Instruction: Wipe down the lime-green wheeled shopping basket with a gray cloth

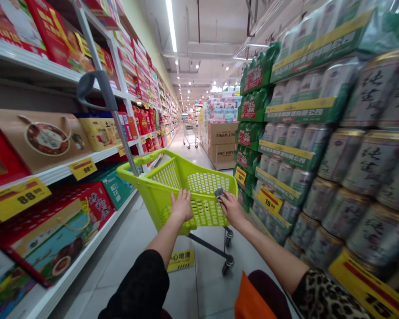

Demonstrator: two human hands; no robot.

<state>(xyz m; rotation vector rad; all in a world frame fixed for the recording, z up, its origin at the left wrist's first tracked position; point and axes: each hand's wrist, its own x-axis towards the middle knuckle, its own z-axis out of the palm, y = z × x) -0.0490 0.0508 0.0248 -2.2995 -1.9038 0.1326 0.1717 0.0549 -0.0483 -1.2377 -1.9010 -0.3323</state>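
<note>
A lime-green plastic shopping cart [159,190] stands crosswise in front of me, its perforated basket showing nothing inside. My left hand [182,206] rests against the near side of the basket, fingers stretched upward and holding nothing. At the basket's right corner, my right hand [233,208] pinches a small dark grey cloth [220,193] against the rim. A grey handle [98,91] on a metal pole rises from the cart's left end. Black caster wheels [228,265] show below on the right.
Shelves [63,170] of boxed goods run along the left. Stacked packs of beer cans [286,141] rise close on the right. Farther down the aisle are cartons [222,141] and another cart [190,135]. A yellow floor sign [181,260] lies beneath my arms; something orange [252,301] is near my lap.
</note>
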